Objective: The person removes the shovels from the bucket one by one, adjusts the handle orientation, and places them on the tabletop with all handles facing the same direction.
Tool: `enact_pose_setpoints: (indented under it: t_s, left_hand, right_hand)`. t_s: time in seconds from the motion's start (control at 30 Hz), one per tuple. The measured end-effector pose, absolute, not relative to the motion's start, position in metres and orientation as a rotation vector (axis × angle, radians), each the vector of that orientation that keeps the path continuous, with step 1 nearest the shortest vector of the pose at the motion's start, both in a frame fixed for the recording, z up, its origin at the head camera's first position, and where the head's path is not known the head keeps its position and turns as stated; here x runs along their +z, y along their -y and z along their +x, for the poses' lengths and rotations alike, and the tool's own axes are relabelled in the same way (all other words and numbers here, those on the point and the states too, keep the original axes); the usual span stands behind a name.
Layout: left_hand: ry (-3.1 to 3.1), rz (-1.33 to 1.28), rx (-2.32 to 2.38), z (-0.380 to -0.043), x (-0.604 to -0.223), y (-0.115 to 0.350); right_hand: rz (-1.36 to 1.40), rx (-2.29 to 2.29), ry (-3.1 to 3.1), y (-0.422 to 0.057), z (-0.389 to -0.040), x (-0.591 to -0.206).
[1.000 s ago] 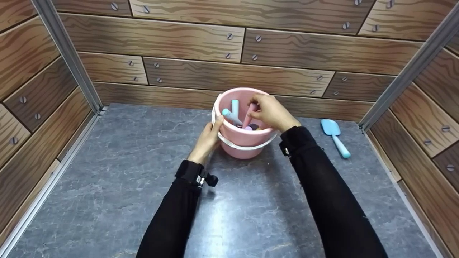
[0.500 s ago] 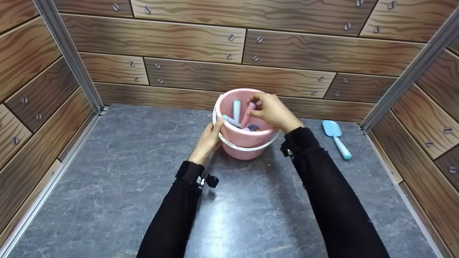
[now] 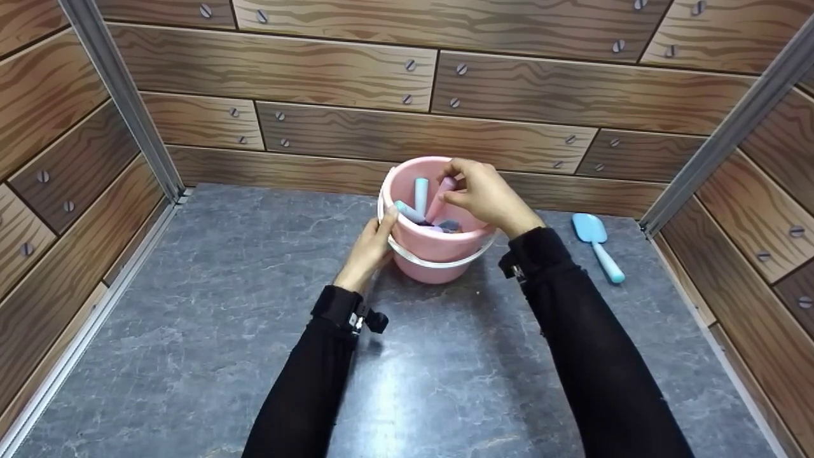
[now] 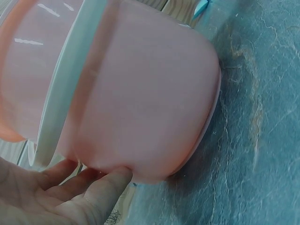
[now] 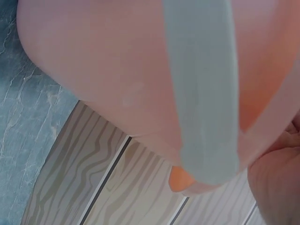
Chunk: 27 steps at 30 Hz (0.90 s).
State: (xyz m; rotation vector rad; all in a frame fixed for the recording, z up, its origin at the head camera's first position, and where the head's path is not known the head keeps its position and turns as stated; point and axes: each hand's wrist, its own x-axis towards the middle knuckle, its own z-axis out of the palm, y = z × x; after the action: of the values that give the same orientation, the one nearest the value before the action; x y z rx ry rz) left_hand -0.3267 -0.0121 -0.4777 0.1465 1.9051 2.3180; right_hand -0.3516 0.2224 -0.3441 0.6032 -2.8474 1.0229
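A pink bucket (image 3: 429,245) stands on the grey floor with its white carrying handle (image 4: 70,79) lowered across the front. My left hand (image 3: 369,245) holds its left side, thumb over the rim; in the left wrist view the fingers (image 4: 110,187) press the wall. Inside the bucket, thumb and fingers of my right hand (image 3: 480,194) pinch the top of a slanted pink stick-like handle (image 3: 439,202), whose lower end is hidden. Two light blue handles (image 3: 421,196) lean beside it, above small purple and dark pieces. The right wrist view shows mostly bucket wall (image 5: 108,61).
A light blue toy shovel (image 3: 598,247) lies on the floor to the right of the bucket. Wood-patterned panels (image 3: 356,130) rise close behind the bucket and on both sides, with metal posts (image 3: 130,105) at the corners.
My right hand, still gripping the pink handle, has shifted slightly to the right. Small pieces and the light blue handles have moved a little inside the bucket. The left hand keeps its hold.
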Motion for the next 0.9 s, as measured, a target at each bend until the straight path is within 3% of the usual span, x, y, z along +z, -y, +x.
enact_pose_setpoints:
  t_s: [0.9]
  left_hand:
    - [-1.883,0.132,2.319,-0.328,-0.477,0.011]
  right_hand:
    - [0.617,1.048,2.603,-0.224,-0.335,-0.318]
